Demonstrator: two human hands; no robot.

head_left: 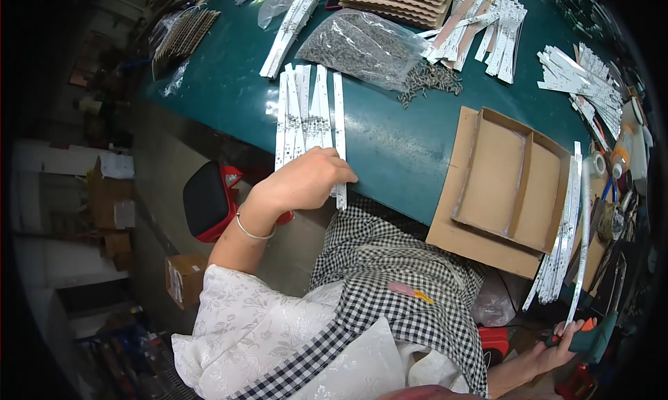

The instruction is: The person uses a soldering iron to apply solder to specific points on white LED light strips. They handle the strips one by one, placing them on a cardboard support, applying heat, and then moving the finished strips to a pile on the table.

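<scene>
The left hand (306, 181) sits just left of the frame's centre, palm down, back of the hand toward the camera, fingers curled forward and pressed close together. Its wrist bends slightly and wears a thin bangle; the bare forearm runs down and to the left into a pale patterned sleeve at the lower left. The right hand (560, 348) lies far off at the lower right edge of the frame, low and well apart from the left, its fingers closed in a grip, with only a short stretch of forearm showing beneath it.
</scene>
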